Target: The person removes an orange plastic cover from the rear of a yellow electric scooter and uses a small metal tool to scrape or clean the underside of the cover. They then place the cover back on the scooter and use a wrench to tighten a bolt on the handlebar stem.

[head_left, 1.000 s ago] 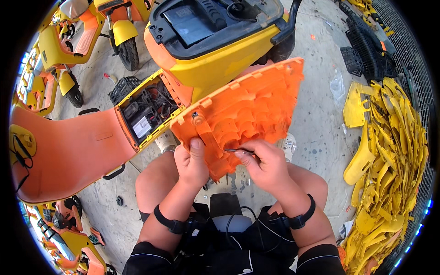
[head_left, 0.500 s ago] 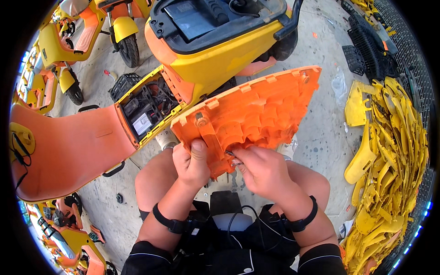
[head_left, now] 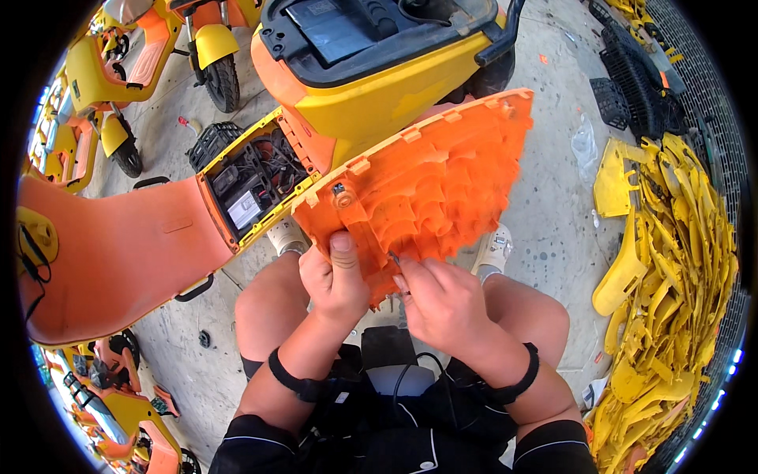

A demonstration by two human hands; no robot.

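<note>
An orange plastic panel (head_left: pixel 430 158), with scalloped moulding and a small fitting near its left end, is tilted up in front of me. My left hand (head_left: pixel 335 280) grips its lower left part, thumb across the face. Closed around a thin dark metal piece (head_left: pixel 395 258), my right hand (head_left: pixel 442 304) sits at the panel's lower middle; much of the piece is hidden by fingers. Behind the panel stands a yellow and orange scooter (head_left: pixel 371 95), its open compartment (head_left: pixel 253 182) showing wiring and a silver box.
A curved orange scooter body (head_left: pixel 118 253) lies left, with more scooters (head_left: pixel 110 59) top and bottom left. Stacked yellow panels (head_left: pixel 663 292) run down the right side, below black plastic baskets (head_left: pixel 632 79). My knees and shoes (head_left: pixel 496 249) are under the panel.
The panel swung right and down, then back up. My right hand's fingers are now curled further over the metal piece, which shows less. My left hand keeps its grip, shifted slightly.
</note>
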